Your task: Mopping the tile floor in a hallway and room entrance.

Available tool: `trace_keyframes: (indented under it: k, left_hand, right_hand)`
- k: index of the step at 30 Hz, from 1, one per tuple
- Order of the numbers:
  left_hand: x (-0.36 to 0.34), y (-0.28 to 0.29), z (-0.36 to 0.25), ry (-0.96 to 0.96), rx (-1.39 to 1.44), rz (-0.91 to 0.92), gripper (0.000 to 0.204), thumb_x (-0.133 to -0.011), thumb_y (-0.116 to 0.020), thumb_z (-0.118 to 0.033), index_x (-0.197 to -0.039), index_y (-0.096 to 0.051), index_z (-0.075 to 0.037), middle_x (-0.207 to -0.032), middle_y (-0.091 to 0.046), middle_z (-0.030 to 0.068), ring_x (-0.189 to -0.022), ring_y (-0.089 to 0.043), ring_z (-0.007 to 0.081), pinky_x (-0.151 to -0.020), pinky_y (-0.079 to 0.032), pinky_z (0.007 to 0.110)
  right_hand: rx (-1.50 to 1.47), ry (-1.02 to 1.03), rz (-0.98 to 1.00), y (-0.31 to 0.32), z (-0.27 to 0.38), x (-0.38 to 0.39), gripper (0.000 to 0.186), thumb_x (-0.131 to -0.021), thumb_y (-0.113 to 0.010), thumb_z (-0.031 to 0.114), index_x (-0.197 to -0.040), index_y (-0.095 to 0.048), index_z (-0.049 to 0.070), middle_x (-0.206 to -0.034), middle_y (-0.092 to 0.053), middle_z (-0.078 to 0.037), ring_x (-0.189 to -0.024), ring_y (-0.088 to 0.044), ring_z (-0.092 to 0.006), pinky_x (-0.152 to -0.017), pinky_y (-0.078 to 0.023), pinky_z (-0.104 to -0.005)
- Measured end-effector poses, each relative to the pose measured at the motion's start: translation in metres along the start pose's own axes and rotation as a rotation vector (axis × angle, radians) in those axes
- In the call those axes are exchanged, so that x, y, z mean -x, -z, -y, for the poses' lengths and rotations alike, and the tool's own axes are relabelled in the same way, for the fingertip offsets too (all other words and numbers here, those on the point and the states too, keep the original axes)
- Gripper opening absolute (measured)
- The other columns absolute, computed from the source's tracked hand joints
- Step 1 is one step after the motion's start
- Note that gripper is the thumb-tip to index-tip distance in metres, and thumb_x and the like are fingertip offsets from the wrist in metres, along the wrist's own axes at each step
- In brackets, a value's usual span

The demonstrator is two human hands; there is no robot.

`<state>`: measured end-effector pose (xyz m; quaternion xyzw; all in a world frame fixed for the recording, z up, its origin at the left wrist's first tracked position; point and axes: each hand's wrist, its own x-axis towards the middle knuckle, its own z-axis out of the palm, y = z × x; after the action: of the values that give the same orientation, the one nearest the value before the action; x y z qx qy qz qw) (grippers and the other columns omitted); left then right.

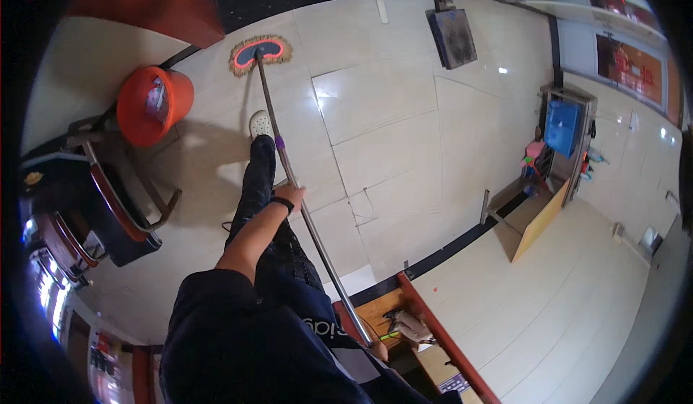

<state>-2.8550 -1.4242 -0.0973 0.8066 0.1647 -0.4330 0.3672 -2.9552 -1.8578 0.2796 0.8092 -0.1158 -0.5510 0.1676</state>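
A flat mop with a fringed tan edge and dark pad (261,53) rests on the pale tiled floor (390,137) far in front of me. Its long metal handle (317,245) runs back toward my body. My left hand (291,192), with a dark band on the wrist, grips the handle about midway. My right hand (378,348) holds the handle's near end, close to my torso and partly hidden by my clothing. My leg in dark trousers reaches forward, ending in a white shoe (260,124) beside the handle.
An orange bucket (154,104) stands left of the mop head. Dark chairs with red frames (115,209) line the left side. A dark square mat (453,37) lies at the far wall. A blue-fronted cabinet (563,126) stands at right, a red-edged wooden counter (433,328) near my right.
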Motion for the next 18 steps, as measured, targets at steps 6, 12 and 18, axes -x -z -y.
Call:
trace_keyframes:
  k: [6, 12, 18]
  left_hand:
    - [0.0, 0.089, 0.026, 0.208, 0.119, -0.299, 0.039, -0.075, -0.058, -0.016, -0.113, -0.052, -0.021, -0.108, -0.053, 0.0171, -0.101, -0.055, 0.0332, -0.079, -0.049, 0.045]
    - [-0.015, 0.069, 0.024, 0.194, -0.023, -0.411, 0.04, -0.078, -0.053, -0.012, -0.117, -0.049, -0.023, -0.107, -0.056, 0.0097, -0.097, -0.057, 0.028, -0.074, -0.048, 0.041]
    - [-0.03, -0.016, -0.026, 0.171, 0.091, -0.381, 0.043, -0.076, -0.056, -0.01, -0.117, -0.045, -0.017, -0.104, -0.054, 0.0164, -0.1, -0.055, 0.0327, -0.075, -0.047, 0.045]
  right_hand:
    - [-0.299, 0.343, -0.025, 0.047, 0.096, -0.02, 0.035, -0.073, -0.063, 0.037, -0.085, -0.062, 0.004, -0.071, -0.062, -0.018, -0.067, -0.063, -0.0333, -0.057, -0.047, -0.041]
    - [-0.25, 0.386, 0.062, 0.054, 0.098, -0.03, 0.022, -0.076, -0.06, 0.025, -0.085, -0.058, 0.006, -0.063, -0.059, -0.016, -0.061, -0.062, -0.0319, -0.054, -0.046, -0.04]
    - [-0.211, 0.357, -0.055, 0.009, -0.005, -0.08, 0.022, -0.075, -0.059, 0.023, -0.084, -0.058, 0.004, -0.067, -0.059, -0.02, -0.068, -0.062, -0.0355, -0.059, -0.047, -0.0406]
